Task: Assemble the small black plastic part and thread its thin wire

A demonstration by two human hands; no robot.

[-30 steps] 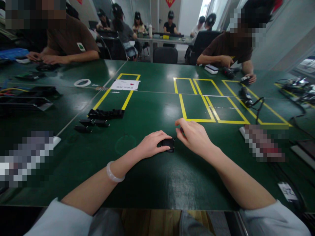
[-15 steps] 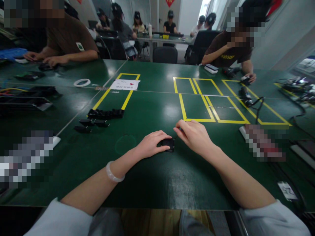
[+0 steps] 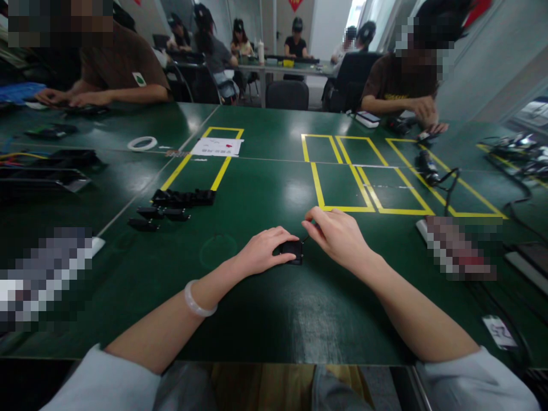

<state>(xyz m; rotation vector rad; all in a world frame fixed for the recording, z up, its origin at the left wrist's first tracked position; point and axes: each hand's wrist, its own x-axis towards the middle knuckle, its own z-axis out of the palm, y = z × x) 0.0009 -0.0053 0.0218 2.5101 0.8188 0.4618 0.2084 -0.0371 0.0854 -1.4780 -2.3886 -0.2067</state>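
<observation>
head cam looking down at a green table (image 3: 265, 319) with yellow tape boxes marked on it. left hand (image 3: 263, 251) is lying palm-down over a small black part (image 3: 293, 251), fingers curled onto its near edge and pinning it flat on the table, right in front of the person, a bit short of the nearest yellow box. right hand (image 3: 338, 237) sits just to the right of it, fingertips pinched together at the part's top right corner. looks like it's nipping something tiny there, but it's too small and dark to say what, so can't tell if anything is actually between the fingers.

what's changed over the last second: pretty much nothing with the left hand, same spot, same hold. the right hand has slid down and in a touch, from hovering a little above the part to sitting right against its corner. so my read is it's gone from lining up to actually working on that corner, fiddly stage.

off to the left there's a row of similar black parts (image 3: 184, 198) with a few loose ones (image 3: 156, 217) beside it, well apart from the hands. a roll of tape (image 3: 142, 143) and a white sheet (image 3: 217, 147) are farther back. other people work at the far edges.
</observation>
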